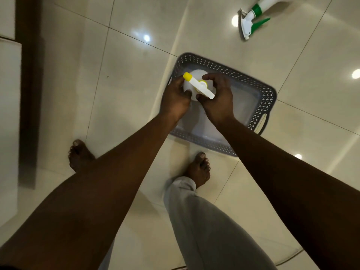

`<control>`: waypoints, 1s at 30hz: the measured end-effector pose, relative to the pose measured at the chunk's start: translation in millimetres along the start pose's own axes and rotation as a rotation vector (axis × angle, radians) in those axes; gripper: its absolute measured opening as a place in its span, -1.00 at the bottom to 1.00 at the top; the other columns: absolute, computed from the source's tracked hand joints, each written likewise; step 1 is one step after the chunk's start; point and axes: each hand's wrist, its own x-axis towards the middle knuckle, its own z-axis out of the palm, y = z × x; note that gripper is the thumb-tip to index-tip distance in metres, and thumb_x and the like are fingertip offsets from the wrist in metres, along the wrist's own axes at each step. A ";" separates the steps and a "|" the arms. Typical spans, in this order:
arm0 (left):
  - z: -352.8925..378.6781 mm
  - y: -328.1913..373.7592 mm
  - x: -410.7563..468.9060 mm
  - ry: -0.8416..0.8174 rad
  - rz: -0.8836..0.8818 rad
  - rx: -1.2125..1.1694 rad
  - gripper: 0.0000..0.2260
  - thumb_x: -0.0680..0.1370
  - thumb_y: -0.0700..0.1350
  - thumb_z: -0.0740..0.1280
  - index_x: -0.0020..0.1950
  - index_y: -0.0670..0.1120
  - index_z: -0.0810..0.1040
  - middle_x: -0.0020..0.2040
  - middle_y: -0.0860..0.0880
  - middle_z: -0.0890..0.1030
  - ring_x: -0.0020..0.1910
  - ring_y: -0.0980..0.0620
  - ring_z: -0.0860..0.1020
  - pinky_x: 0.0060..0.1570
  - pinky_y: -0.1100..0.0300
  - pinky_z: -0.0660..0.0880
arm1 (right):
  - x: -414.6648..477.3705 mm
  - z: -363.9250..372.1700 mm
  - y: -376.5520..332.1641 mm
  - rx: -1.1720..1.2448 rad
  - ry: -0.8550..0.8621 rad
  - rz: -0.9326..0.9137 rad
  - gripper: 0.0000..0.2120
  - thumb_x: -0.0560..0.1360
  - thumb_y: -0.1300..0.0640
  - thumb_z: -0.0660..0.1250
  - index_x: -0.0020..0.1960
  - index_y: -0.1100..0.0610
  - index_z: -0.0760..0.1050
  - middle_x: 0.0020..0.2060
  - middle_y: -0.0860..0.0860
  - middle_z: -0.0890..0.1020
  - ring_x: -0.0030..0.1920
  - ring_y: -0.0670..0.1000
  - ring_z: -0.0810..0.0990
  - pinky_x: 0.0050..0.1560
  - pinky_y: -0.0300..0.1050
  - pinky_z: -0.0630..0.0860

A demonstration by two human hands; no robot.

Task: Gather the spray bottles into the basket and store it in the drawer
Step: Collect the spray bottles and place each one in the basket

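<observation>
A grey perforated basket (253, 88) is set on the tiled floor (116, 75), with bare tile open beyond its far and right rims. Its near edge lies just in front of a bare foot (198, 168), and a dark vertical edge (29, 94) stands well apart on the left. A white spray bottle with a yellow nozzle (196, 85) is held upright over the basket's left part and is seen from above; its spray head runs from upper left, where the yellow tip points, to lower right. The left hand (175, 98) and right hand (218, 98) are closed around the bottle's body, fingers (209, 76) curled on it. A second bottle with a green trigger (253, 18) lies on its side on the floor, well beyond the basket, its head toward the lower left.
</observation>
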 end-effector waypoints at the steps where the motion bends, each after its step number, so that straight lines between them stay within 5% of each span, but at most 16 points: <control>1: 0.2 0.1 -0.1 -0.005 -0.002 -0.004 -0.58 0.52 -0.36 0.32 0.38 -0.16 0.58 0.27 -0.13 0.68 0.24 -0.07 0.65 0.29 0.02 0.58 | 0.0 0.0 -0.2 -0.006 -0.005 -0.002 -0.52 0.36 0.36 0.52 0.25 0.16 0.59 0.25 0.10 0.59 0.32 0.07 0.52 0.35 -0.01 0.48; 8: -12.7 11.6 -12.2 -0.018 -0.038 -0.050 -0.54 0.56 -0.37 0.22 0.46 -0.16 0.53 0.37 -0.13 0.63 0.36 -0.09 0.59 0.40 0.00 0.51 | -13.3 -4.8 -16.9 0.000 -0.011 0.093 -0.34 0.41 0.34 0.53 0.48 0.20 0.46 0.43 0.15 0.50 0.42 0.12 0.51 0.46 0.00 0.45; 13: -53.1 28.7 -43.5 0.009 -0.053 -0.057 -0.56 0.59 -0.28 0.22 0.46 -0.09 0.53 0.39 0.01 0.60 0.37 0.01 0.55 0.20 0.36 0.48 | -56.2 -10.6 -38.3 0.030 0.030 0.366 -0.29 0.42 0.23 0.57 0.52 0.09 0.41 0.43 0.06 0.53 0.39 0.09 0.54 0.40 0.05 0.52; 18: -121.6 46.0 -82.1 0.026 -0.032 -0.071 -0.60 0.63 -0.25 0.25 0.47 -0.07 0.52 0.41 -0.01 0.60 0.39 0.06 0.54 0.41 0.15 0.46 | -120.3 -8.5 -78.3 0.047 0.011 0.529 -0.48 0.50 0.17 0.54 0.43 0.10 0.52 0.30 0.04 0.66 0.30 0.06 0.63 0.21 -0.11 0.51; 20: -161.5 53.5 -98.6 0.044 -0.006 -0.065 -0.63 0.65 -0.23 0.27 0.46 -0.07 0.53 0.40 0.00 0.61 0.36 0.09 0.56 0.34 0.27 0.45 | -140.9 -0.7 -112.8 0.068 -0.031 0.519 -0.53 0.52 0.20 0.53 0.40 0.12 0.54 0.28 0.06 0.67 0.27 0.07 0.64 0.20 -0.12 0.51; 24: -241.5 70.1 -132.0 0.097 0.051 -0.059 -0.67 0.69 -0.15 0.29 0.46 -0.01 0.53 0.39 0.07 0.60 0.22 0.25 0.56 0.11 0.62 0.38 | -171.5 21.1 -199.7 0.136 -0.127 0.415 -0.60 0.59 0.20 0.48 0.40 0.14 0.54 0.27 0.08 0.66 0.27 0.15 0.64 0.33 0.22 0.59; 30: -361.9 93.8 -200.1 0.256 0.085 -0.191 -0.68 0.67 -0.10 0.32 0.43 0.07 0.55 0.32 0.21 0.60 0.22 0.37 0.56 0.26 0.32 0.48 | -196.1 65.1 -339.6 0.237 -0.231 0.230 -0.59 0.59 0.16 0.47 0.42 0.04 0.54 0.28 -0.05 0.67 0.29 -0.01 0.64 0.35 0.16 0.60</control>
